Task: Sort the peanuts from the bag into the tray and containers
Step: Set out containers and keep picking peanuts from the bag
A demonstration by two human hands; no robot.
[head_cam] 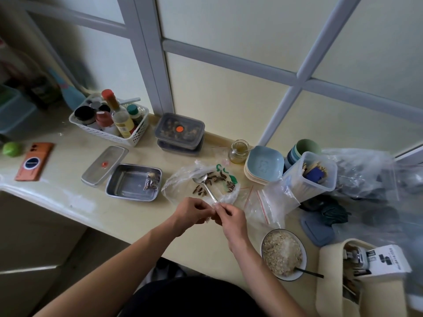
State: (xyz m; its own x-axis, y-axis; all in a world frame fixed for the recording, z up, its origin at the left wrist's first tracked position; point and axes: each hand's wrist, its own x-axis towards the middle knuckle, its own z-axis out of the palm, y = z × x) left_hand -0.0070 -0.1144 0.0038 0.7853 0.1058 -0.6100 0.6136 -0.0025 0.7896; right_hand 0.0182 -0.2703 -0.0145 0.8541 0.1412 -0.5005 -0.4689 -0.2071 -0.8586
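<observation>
Bearing the tray, a cream counter meets frosted panes.

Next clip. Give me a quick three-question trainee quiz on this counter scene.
1. True or false: the lid lies off the tray, to its left.
2. Where does the spoon lie? A in the bowl; B on the bag; C in the tray.
3. What already lies in the tray?
Key: 1 true; 2 B; 3 a small packet.
</observation>
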